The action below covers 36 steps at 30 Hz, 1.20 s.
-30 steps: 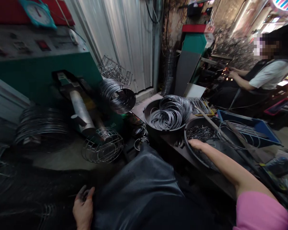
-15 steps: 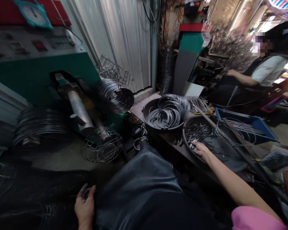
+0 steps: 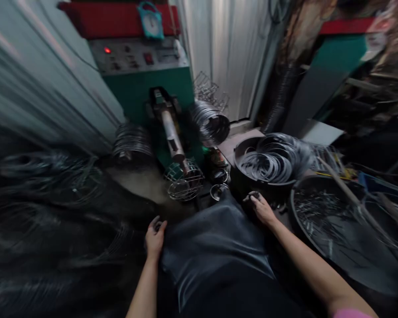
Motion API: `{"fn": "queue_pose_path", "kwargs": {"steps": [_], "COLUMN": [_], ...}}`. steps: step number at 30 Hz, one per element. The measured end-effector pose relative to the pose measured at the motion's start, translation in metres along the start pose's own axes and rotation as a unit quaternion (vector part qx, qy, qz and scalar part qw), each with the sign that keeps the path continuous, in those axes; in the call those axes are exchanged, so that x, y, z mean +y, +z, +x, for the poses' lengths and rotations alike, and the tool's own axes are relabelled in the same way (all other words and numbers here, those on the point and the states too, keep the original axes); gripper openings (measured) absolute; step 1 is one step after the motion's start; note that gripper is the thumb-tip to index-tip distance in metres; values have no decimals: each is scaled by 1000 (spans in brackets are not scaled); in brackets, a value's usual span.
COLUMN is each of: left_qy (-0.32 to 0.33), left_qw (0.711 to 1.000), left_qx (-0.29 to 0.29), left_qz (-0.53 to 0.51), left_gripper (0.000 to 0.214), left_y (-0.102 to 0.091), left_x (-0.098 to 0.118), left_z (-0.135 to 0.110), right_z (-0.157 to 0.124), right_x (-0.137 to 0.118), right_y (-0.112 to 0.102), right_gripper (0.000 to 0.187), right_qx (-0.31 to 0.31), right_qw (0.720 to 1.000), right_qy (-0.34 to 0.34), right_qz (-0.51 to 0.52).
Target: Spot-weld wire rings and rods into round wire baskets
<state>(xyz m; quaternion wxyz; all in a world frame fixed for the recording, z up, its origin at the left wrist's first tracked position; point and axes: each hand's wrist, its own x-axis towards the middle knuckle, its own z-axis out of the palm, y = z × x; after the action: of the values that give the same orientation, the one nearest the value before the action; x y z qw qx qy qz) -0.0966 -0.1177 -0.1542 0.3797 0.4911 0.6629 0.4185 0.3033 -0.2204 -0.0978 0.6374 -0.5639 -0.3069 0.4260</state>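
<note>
My left hand [image 3: 155, 236] hangs beside the left edge of the dark apron [image 3: 215, 234], its fingers loosely curled, the thumb apart and nothing visible in the gap. On the other side of the apron, my right hand [image 3: 262, 208] has its fingers closed on small dark metal pieces, too blurred to make out their shape. It is between the basin of wire rings [image 3: 265, 165] and my lap. Ahead stands a green spot-welding machine [image 3: 146, 90] with a round wire basket frame [image 3: 185, 180] around the end of its lower arm.
A wide tray [image 3: 296, 221] with short wire pieces stands at the right. Stacked wire hoops [image 3: 132, 143] and a wire coil [image 3: 212, 123] flank the machine. A teal dial scale [image 3: 151, 22] hangs above it. A black sheet [image 3: 53, 229] covers things at the left.
The view has swung left towards the machine. My right hand has left the tray of wire pieces and come in towards my lap. The left hand keeps its loose curl beside the apron.
</note>
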Motion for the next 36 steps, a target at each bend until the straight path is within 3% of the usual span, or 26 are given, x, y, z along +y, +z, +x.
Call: {"fn": "queue_pose_path", "kwargs": {"steps": [3,8,12,15,18,21,28,31,33,36], "left_qy": [-3,-17,31,67,66,63,57,64,71,76], "left_qw": [999,992,992,990,981,968,970,969,970,972], "left_qx": [13,33,1,-37,-88,-135,-102,-74,-54,-34], "left_qz": [-42,-118,-123,-115,-161,-203,-213,-226,-226,-219], "left_gripper": [68,74,86,94,98,102,103,95,91,91], "left_y": [-1,6,22,37,46,50,58,64,66,63], "left_x": [-5,14,56,81,91,91,87,83,80,79], "left_z": [0,11,39,62,73,69,54,55,58,60], "right_z": [4,4,13,22,27,27,29,28,25,18], "right_x": [28,50,47,39,32,30,30,29,28,26], "right_y": [28,38,38,39,40,44,55,57,57,56], "right_gripper": [29,27,25,24,21,20,11,15,21,28], "right_qx": [-54,-52,64,126,118,83,63,50,50,62], "right_qw": [991,984,997,967,940,924,895,905,931,983], "right_qy": [-36,-44,31,133,217,262,317,305,266,153], "right_qz": [-120,-166,24,179,233,267,308,293,245,84]}}
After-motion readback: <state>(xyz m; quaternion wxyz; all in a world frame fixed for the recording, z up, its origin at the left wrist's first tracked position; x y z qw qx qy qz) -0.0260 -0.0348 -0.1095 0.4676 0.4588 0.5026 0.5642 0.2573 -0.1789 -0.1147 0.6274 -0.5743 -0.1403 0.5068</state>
